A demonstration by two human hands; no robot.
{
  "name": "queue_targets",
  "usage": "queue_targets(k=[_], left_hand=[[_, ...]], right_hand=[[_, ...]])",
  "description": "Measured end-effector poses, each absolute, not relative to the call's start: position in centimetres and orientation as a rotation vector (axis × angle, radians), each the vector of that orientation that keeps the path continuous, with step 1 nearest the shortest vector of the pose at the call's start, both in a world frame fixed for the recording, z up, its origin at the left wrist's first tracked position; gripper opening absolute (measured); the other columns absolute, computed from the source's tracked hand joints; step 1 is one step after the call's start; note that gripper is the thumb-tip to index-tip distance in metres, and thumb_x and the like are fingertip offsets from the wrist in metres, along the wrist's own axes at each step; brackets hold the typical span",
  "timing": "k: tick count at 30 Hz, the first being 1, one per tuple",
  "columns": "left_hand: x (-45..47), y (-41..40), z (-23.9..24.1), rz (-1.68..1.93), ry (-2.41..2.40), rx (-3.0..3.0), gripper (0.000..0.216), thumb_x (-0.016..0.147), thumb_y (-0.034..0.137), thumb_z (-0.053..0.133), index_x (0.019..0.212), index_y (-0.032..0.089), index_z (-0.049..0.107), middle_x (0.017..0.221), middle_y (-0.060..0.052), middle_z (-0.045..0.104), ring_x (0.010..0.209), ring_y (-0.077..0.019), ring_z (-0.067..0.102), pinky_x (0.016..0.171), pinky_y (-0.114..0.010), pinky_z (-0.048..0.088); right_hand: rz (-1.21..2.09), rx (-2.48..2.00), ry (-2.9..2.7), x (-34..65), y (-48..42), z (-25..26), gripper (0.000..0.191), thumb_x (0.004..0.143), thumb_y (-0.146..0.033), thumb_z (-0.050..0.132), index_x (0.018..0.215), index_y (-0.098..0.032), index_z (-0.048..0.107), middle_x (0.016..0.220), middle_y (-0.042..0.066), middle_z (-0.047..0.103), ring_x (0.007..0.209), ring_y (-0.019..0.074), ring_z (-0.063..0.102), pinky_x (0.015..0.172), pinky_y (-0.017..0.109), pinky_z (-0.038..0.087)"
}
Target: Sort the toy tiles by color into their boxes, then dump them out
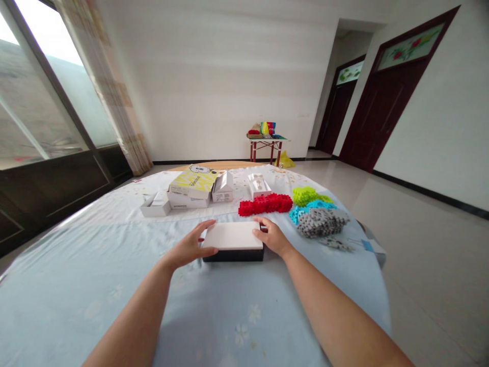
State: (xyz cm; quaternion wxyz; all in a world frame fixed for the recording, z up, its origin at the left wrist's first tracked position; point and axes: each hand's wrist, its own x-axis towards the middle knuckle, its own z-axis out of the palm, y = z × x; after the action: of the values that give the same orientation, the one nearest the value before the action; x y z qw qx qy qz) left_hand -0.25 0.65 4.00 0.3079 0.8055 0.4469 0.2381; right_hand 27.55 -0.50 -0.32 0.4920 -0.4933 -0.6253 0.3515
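Observation:
A flat box (233,239) with a white lid and a black base lies on the pale blue tablecloth (95,275) in front of me. My left hand (191,246) grips its left end, thumb on the lid and fingers curled round the far edge. My right hand (272,236) holds the right end the same way. The lid sits level on the base.
Behind the box lie red (266,204), green (307,195), cyan (305,209) and grey (321,222) piles of interlocking plastic pieces. A yellow-and-white box (192,187) and several small white boxes (156,205) stand further back. A small red-legged table (266,144) stands by the far wall.

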Motion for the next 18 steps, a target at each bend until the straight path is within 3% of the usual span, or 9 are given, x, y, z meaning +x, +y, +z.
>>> queue_targets(k=[10, 18], left_hand=[[-0.19, 0.36, 3.73, 0.599, 1.236, 2.133, 0.067, 0.070, 0.052, 0.062, 0.129, 0.026, 0.044, 0.144, -0.009, 0.032, 0.126, -0.0273, 0.039, 0.092, -0.037, 0.045], [0.02, 0.26, 3.59, 0.612, 1.211, 2.172, 0.063, 0.071, 0.050, 0.061, 0.127, 0.025, 0.045, 0.141, -0.009, 0.036, 0.123, -0.0283, 0.041, 0.092, -0.040, 0.046]], right_hand=[[0.849, -1.214, -1.583, 27.63, -0.76, -0.25, 0.037, 0.072, -0.028, 0.059, 0.107, -0.016, 0.058, 0.110, 0.008, 0.061, 0.095, 0.0196, 0.058, 0.086, 0.034, 0.046], [0.866, -1.202, -1.570, 27.67, -0.72, -0.48, 0.035, 0.073, -0.027, 0.059, 0.107, -0.019, 0.057, 0.106, 0.006, 0.063, 0.091, 0.0189, 0.060, 0.082, 0.034, 0.049]])
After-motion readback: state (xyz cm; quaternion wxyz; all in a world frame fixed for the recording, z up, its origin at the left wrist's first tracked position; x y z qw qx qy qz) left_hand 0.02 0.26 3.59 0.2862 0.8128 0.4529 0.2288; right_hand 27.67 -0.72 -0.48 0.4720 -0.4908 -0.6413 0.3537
